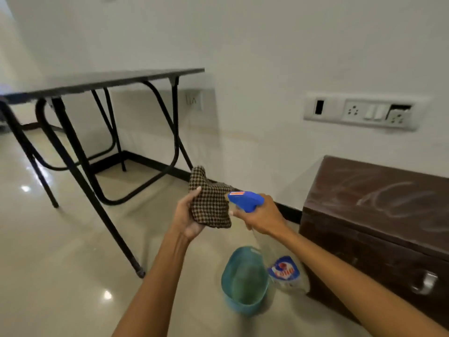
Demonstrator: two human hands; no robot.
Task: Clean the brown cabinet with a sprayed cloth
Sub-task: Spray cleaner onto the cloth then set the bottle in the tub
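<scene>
My left hand [188, 216] holds up a brown checked cloth [210, 205] in front of me. My right hand [262, 218] grips a clear spray bottle [284, 271] by its neck, and its blue trigger head [246, 200] has the nozzle almost touching the cloth. The bottle hangs down below my right hand, with a blue and red label showing. The brown cabinet [379, 215] stands low against the wall at the right. Its top shows pale dusty smears, and a metal handle [425, 283] sits on its front.
A teal plastic tub [245, 280] stands on the glossy tiled floor [60, 263] just left of the cabinet. A black folding table [97, 81] with metal legs fills the left. A white switch and socket panel [359, 111] is on the wall above the cabinet.
</scene>
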